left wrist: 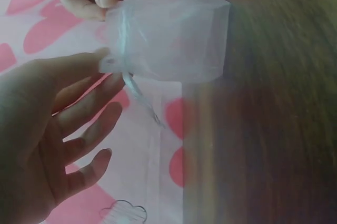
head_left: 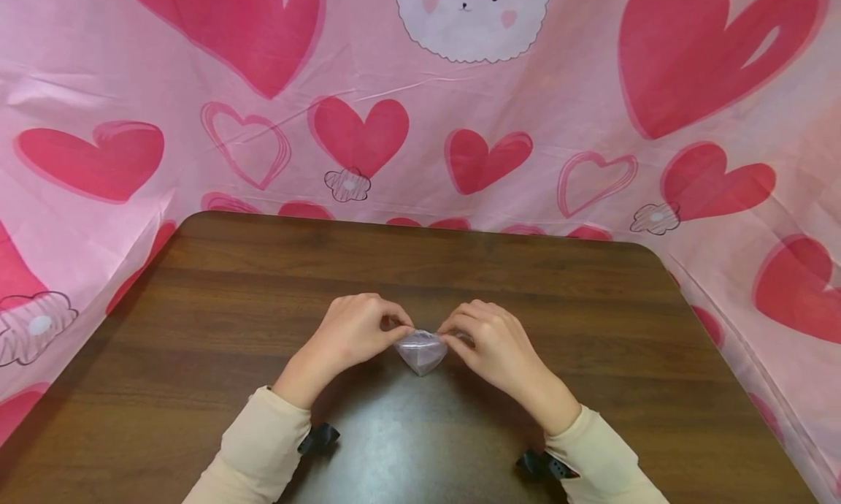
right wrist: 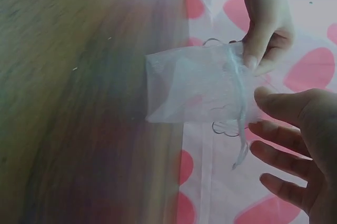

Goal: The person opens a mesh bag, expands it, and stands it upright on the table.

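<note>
A small sheer white drawstring pouch (head_left: pixel 422 353) is held upright over the middle of the table, its body hanging below both hands. My left hand (head_left: pixel 355 332) pinches one top corner of it between thumb and forefinger, the other fingers spread loosely. At the opposite top corner, my right hand (head_left: pixel 489 337) grips the mouth edge with its fingertips. A thin pale drawstring (left wrist: pixel 138 98) runs across the pouch below its mouth, and an end dangles at the side. In the right wrist view a paler patch shows through the pouch (right wrist: pixel 192 84); whether that is a fold or contents I cannot tell.
The dark brown wooden table (head_left: pixel 263 270) has rounded far corners. Behind it and along both sides hangs a pink cloth (head_left: pixel 420 88) printed with hearts. Black straps (head_left: pixel 319 438) sit at the cuffs of the cream sleeves (head_left: pixel 263 438).
</note>
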Tool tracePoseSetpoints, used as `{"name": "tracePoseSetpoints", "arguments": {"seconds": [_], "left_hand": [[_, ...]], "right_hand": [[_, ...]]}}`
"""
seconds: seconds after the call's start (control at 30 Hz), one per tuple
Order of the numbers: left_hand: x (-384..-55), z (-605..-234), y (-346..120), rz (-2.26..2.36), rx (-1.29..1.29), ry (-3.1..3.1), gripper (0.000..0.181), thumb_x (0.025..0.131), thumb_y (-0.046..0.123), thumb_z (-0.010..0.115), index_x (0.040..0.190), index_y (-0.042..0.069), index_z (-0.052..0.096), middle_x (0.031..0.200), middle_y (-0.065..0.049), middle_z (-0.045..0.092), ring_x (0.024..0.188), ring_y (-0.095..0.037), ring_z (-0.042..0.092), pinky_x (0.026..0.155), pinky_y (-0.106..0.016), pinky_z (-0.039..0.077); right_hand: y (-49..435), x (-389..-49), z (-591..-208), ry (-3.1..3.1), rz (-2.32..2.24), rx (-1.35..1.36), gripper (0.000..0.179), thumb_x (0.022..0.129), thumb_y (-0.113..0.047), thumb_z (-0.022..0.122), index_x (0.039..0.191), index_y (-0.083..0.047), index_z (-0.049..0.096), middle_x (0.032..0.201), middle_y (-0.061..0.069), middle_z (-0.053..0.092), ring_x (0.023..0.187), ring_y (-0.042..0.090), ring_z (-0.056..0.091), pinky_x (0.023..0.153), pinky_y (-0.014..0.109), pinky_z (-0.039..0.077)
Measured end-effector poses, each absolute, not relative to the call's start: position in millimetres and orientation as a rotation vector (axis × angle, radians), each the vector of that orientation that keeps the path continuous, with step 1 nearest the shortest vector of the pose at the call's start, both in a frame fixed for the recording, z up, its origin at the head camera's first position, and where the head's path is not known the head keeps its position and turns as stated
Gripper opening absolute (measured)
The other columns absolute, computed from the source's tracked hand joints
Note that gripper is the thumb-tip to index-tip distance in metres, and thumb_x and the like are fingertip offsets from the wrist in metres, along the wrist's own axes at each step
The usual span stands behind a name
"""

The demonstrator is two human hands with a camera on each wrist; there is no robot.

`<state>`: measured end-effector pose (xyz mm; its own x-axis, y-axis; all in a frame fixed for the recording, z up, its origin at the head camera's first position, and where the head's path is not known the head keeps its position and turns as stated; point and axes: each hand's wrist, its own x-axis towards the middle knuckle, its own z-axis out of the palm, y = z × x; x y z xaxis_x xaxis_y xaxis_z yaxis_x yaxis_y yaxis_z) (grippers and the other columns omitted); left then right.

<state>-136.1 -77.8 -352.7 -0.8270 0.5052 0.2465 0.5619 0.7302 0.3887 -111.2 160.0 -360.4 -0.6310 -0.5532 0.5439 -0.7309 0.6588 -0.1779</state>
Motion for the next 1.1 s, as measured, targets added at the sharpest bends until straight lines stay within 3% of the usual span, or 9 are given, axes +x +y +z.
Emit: {"name": "tracePoseSetpoints", "arguments": {"seconds": [0.3, 0.63, 1.1], "left_hand": [[-133.0, -345.1, -74.1, -0.636, -0.871, -2.815, 0.004, 0.086, 0.036, 0.076, 0.082, 0.034, 0.077, 0.067, 0.024, 0.060, 0.061, 0.004, 0.052, 0.053, -0.027, 0.040], [-133.1, -345.0, -67.5, -0.619, -0.818, -2.864, 0.005, 0.086, 0.035, 0.076, 0.082, 0.034, 0.076, 0.068, 0.024, 0.062, 0.063, 0.002, 0.056, 0.055, -0.029, 0.042], [-133.7, -343.6, -64.0, -0.572, -0.760, -3.017, 0.006, 0.084, 0.031, 0.078, 0.078, 0.033, 0.075, 0.066, 0.023, 0.061, 0.059, -0.002, 0.052, 0.056, -0.031, 0.041]], "right_hand": [[147.0, -113.1, -349.0, -2.570, 0.518, 0.922, 0.012, 0.079, -0.020, 0.085, 0.088, -0.019, 0.078, 0.080, -0.009, 0.069, 0.071, 0.008, 0.060, 0.067, 0.031, 0.051], [132.8, -117.3, -338.2, -2.834, 0.419, 0.794, 0.006, 0.080, -0.027, 0.084, 0.082, -0.022, 0.080, 0.073, -0.012, 0.070, 0.063, 0.006, 0.060, 0.054, 0.027, 0.046], [134.0, -115.1, -337.0, -2.967, 0.358, 0.752, 0.006, 0.079, -0.025, 0.084, 0.078, -0.024, 0.079, 0.068, -0.015, 0.066, 0.058, 0.004, 0.055, 0.051, 0.027, 0.043]]}}
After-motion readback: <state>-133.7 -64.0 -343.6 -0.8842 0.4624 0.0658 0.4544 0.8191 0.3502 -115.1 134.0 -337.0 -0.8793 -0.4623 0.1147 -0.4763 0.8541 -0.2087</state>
